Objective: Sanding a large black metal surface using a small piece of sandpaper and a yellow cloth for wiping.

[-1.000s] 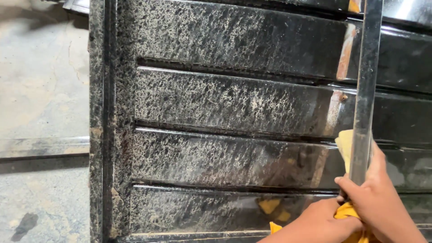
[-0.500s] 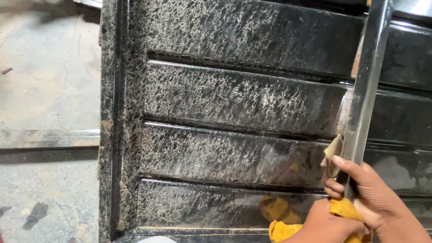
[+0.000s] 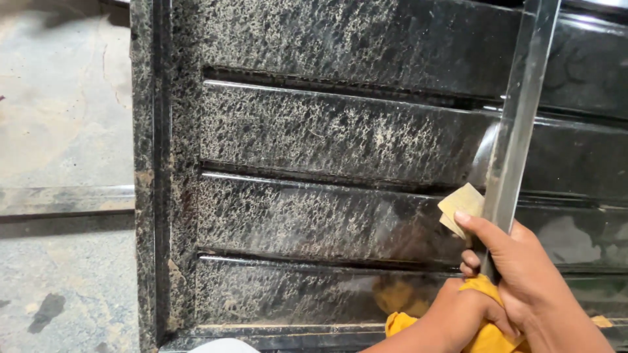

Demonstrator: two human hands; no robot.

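The right hand (image 3: 523,274) wraps the bar (image 3: 520,131), which runs up and away from the fingers (image 3: 481,229) across the panel (image 3: 314,137). Just left of the fingertips, the paper (image 3: 463,206) sits against the bar, lying on a slat. Below the fingers, the left hand (image 3: 458,314) presses on the cloth (image 3: 484,330), touching the right hand. The panel's frame (image 3: 152,196) stands well left of the fingers, and the floor (image 3: 62,131) lies beyond it.
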